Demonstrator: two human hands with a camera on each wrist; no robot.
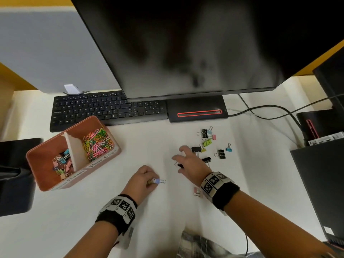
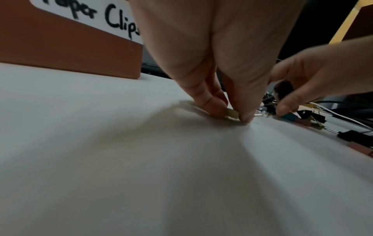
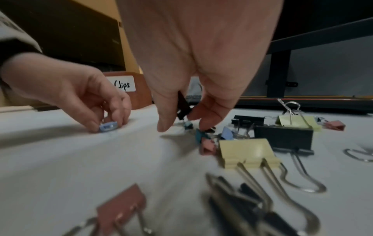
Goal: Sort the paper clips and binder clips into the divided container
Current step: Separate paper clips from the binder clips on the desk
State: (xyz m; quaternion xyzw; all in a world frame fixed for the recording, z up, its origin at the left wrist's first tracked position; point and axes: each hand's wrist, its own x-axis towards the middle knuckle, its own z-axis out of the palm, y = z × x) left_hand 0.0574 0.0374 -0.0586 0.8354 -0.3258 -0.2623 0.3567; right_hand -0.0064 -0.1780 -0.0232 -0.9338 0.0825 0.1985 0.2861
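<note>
A terracotta divided container (image 1: pixel 46 175) stands at the left; coloured paper clips (image 1: pixel 97 143) fill its right compartment and small binder clips (image 1: pixel 61 164) lie in the left one. On the white desk my left hand (image 1: pixel 152 181) pinches a small blue binder clip (image 1: pixel 157 181), together with a yellowish clip (image 2: pixel 232 114). My right hand (image 1: pixel 178 161) grips a black binder clip (image 3: pixel 183 105), its fingertips down among small loose clips (image 3: pixel 206 143). More loose binder clips (image 1: pixel 206 142), black, yellow, pink and blue, lie scattered just right of it. A pink clip (image 1: pixel 197 191) lies by my right wrist.
A black keyboard (image 1: pixel 104 108) and the monitor's base (image 1: pixel 197 110) run along the back, under a large dark monitor (image 1: pixel 186 43). Cables (image 1: pixel 270 110) trail to the right. Black boxes stand at the left edge (image 1: pixel 16 174) and the right edge (image 1: pixel 320 183).
</note>
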